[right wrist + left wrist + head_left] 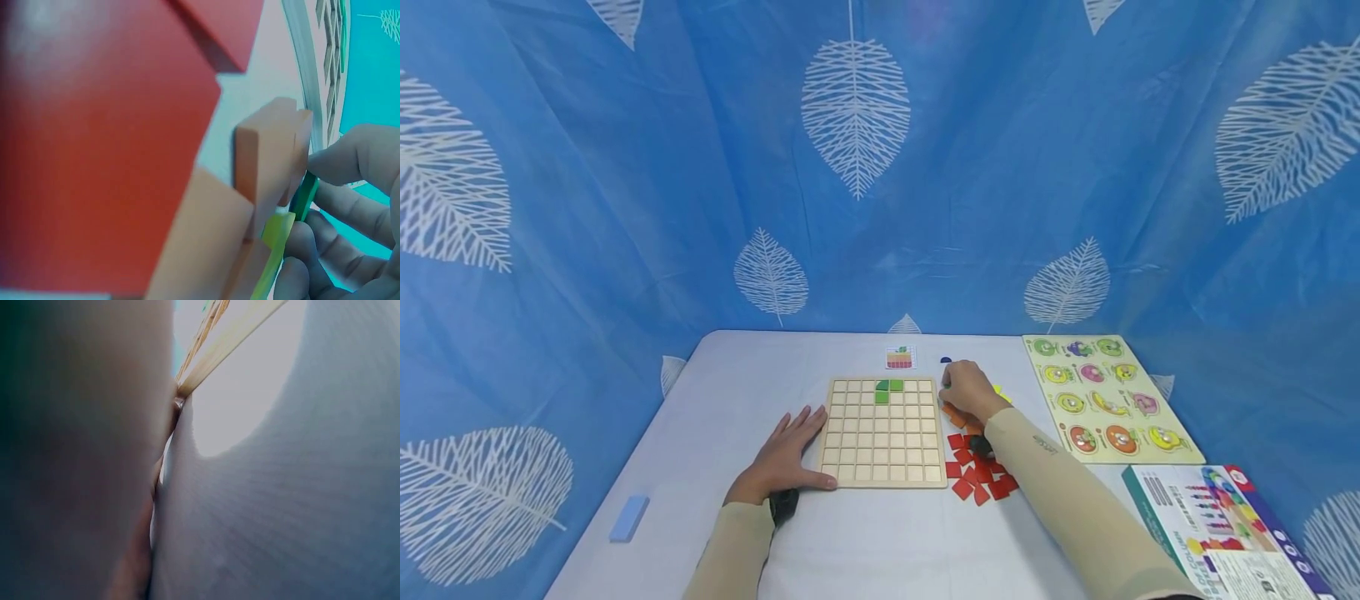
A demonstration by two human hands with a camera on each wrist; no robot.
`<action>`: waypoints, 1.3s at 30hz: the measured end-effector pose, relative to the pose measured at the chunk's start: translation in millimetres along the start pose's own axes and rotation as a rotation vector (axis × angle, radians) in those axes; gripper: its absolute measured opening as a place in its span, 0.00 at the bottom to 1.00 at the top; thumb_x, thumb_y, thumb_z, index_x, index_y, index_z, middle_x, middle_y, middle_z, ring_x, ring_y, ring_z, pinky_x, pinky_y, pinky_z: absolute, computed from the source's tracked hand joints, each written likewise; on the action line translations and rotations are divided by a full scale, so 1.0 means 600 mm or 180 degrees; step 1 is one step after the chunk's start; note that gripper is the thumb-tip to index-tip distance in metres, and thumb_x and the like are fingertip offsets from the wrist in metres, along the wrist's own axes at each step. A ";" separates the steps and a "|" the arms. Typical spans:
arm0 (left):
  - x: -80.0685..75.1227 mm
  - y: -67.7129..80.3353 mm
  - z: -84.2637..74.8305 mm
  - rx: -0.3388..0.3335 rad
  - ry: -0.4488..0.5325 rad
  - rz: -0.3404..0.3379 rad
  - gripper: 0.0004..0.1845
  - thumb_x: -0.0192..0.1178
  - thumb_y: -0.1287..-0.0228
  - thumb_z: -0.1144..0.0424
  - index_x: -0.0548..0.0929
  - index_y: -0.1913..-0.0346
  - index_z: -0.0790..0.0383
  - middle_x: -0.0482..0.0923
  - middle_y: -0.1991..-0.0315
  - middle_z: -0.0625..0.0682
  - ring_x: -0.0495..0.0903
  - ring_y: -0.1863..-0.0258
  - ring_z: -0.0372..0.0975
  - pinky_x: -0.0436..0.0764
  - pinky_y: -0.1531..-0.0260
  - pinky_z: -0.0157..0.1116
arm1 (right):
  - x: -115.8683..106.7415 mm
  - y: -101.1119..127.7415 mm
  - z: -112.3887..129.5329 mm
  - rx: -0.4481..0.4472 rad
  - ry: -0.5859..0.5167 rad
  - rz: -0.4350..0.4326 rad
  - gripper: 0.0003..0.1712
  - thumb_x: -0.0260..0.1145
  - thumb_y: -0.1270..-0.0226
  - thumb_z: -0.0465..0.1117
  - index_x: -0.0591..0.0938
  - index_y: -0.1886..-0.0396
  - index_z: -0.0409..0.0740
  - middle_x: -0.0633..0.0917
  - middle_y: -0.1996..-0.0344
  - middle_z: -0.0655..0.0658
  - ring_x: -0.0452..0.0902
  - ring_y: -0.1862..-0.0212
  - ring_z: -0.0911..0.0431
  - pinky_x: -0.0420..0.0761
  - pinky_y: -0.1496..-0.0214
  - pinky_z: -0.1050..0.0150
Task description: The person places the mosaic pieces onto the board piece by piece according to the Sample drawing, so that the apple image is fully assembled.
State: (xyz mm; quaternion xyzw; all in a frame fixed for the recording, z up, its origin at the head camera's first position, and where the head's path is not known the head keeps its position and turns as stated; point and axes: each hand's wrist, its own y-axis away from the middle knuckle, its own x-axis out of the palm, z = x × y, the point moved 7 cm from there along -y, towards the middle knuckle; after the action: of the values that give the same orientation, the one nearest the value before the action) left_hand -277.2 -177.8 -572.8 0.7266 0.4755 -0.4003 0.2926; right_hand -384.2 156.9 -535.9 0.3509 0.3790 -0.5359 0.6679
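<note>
The pale wooden grid board point(884, 451) carries three flat green tiles point(882, 397); other cells are unfilled. The right hand point(969, 390) pinches a thin green piece point(304, 196) nearby; the spread left hand point(788, 454) touches the board.

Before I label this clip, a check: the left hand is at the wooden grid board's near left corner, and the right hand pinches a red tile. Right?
Not quite: the right wrist view shows the right hand pinching a green tile, not a red one. The left hand is at the near left corner of the wooden grid board.
</note>
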 end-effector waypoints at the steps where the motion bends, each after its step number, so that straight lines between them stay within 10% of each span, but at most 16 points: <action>1: 0.000 0.000 0.001 0.0004 0.0002 -0.0003 0.74 0.76 0.65 0.22 0.58 0.15 0.55 0.54 0.17 0.48 0.44 0.17 0.44 0.38 0.20 0.48 | 0.000 0.000 0.001 -0.0010 -0.0015 -0.0001 0.06 0.75 0.34 0.37 0.86 0.66 0.40 0.82 0.67 0.45 0.77 0.62 0.50 0.85 0.57 0.54; 39: 0.000 -0.001 0.002 0.0045 0.0012 -0.0064 0.73 0.78 0.64 0.24 0.59 0.16 0.56 0.55 0.17 0.51 0.47 0.17 0.46 0.41 0.20 0.51 | 0.060 0.005 0.142 -0.1287 -0.0356 0.0314 0.12 0.73 0.34 0.25 0.89 0.55 0.41 0.86 0.58 0.47 0.82 0.50 0.50 0.85 0.48 0.53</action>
State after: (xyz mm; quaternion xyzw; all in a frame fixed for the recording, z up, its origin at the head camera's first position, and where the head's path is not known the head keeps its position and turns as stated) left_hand -278.1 -178.8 -573.3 0.7247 0.4805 -0.4052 0.2825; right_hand -365.4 66.8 -527.7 0.1976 0.4236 -0.4342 0.7701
